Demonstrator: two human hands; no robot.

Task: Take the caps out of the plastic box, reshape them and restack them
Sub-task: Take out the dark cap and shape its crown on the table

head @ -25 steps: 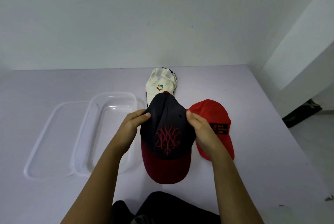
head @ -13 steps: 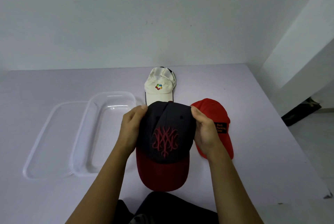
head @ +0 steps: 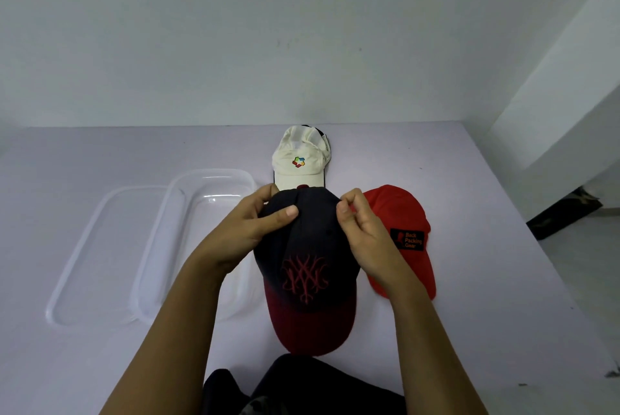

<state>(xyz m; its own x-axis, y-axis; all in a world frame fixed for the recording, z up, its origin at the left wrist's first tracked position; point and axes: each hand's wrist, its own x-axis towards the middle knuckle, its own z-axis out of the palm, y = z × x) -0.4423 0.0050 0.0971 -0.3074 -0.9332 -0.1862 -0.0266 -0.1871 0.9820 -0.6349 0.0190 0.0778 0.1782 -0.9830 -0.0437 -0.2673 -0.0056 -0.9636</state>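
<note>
A dark navy cap (head: 307,267) with a red brim and red embroidered logo is held above the table in front of me, brim toward me. My left hand (head: 248,230) grips the crown's left side, thumb on top. My right hand (head: 364,233) pinches the crown's right upper edge. A cream cap (head: 298,159) with a coloured logo lies behind it, on top of a dark cap whose edge shows. A red cap (head: 402,213) with a black patch lies to the right, partly hidden by my right hand. The clear plastic box (head: 188,206) stands empty at the left.
The box's clear lid (head: 87,253) lies flat to the left of the box. The table's right edge (head: 536,247) drops to the floor, with a dark object beyond it. A white wall runs along the back. My dark-clothed lap shows at the bottom.
Both hands have slid up the navy cap's crown toward its top. The crown looks fuller and the cap has tilted with its brim lower toward me.
</note>
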